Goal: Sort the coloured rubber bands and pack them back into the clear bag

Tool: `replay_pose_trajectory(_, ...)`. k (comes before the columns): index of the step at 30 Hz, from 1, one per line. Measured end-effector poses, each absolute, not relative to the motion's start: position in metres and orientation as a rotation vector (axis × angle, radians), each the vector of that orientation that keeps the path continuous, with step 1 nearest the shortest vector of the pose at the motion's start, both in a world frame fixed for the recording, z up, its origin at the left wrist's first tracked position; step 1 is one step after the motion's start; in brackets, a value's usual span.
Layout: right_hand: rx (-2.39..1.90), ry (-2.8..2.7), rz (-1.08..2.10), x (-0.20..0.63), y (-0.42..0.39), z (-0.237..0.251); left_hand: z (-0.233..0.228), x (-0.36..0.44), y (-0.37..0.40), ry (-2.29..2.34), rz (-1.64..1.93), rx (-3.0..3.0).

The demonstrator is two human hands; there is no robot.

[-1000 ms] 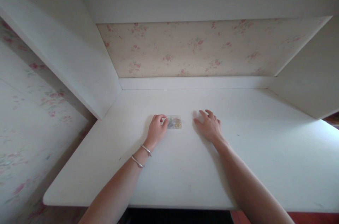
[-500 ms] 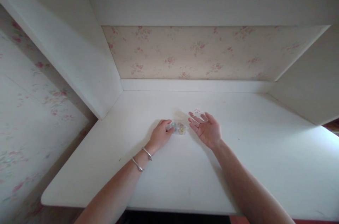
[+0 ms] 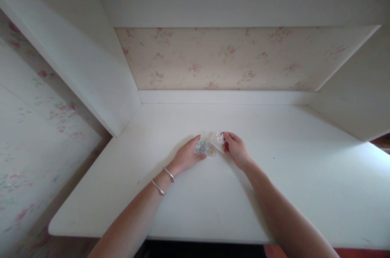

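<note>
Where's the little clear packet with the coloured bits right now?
In the head view the clear packet lies at the middle of the white desk, held between the left hand and the right hand.

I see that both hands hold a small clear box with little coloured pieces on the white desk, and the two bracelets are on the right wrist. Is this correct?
Not quite. In the head view the two bracelets are on the left wrist; the right one is bare. The rest holds: left hand and right hand both hold the small clear box with little coloured pieces on the white desk.
</note>
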State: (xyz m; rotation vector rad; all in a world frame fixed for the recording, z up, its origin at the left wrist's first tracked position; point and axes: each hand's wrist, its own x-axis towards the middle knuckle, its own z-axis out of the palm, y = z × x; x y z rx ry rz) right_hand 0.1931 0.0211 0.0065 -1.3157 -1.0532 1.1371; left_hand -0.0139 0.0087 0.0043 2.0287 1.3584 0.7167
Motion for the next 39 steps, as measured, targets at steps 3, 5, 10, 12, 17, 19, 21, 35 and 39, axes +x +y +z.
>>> replay_pose_trajectory(3,-1.429,-1.211,0.993,0.191,0.021,0.0,0.007,-0.012,0.006,1.375,0.692,2.07)
replay_pose_trajectory(5,-1.45,-1.298,0.935,0.189,0.022,-0.003,0.007,-0.01,0.005,1.379,0.678,2.102)
replay_pose_trajectory(10,-1.491,-1.411,0.866,0.183,0.022,-0.008,0.005,-0.009,0.005,1.371,0.693,2.152)
replay_pose_trajectory(12,-1.508,-1.436,0.817,0.181,0.021,-0.008,0.005,-0.008,0.004,1.391,0.684,2.159)
replay_pose_trajectory(17,-1.512,-1.585,0.585,0.178,0.018,-0.006,0.008,-0.006,0.001,1.427,0.616,2.169)
replay_pose_trajectory(19,-1.512,-1.619,0.558,0.178,0.018,-0.006,0.009,-0.006,0.0,1.425,0.587,2.167)
replay_pose_trajectory(21,-1.518,-1.643,0.553,0.179,0.017,-0.006,0.01,-0.006,0.0,1.413,0.565,2.161)
replay_pose_trajectory(35,-1.464,-1.817,0.545,0.183,0.015,-0.001,0.016,-0.005,0.0,1.362,0.556,2.144)
replay_pose_trajectory(39,-1.429,-1.85,0.543,0.184,0.014,-0.001,0.018,-0.005,-0.001,1.397,0.534,2.126)
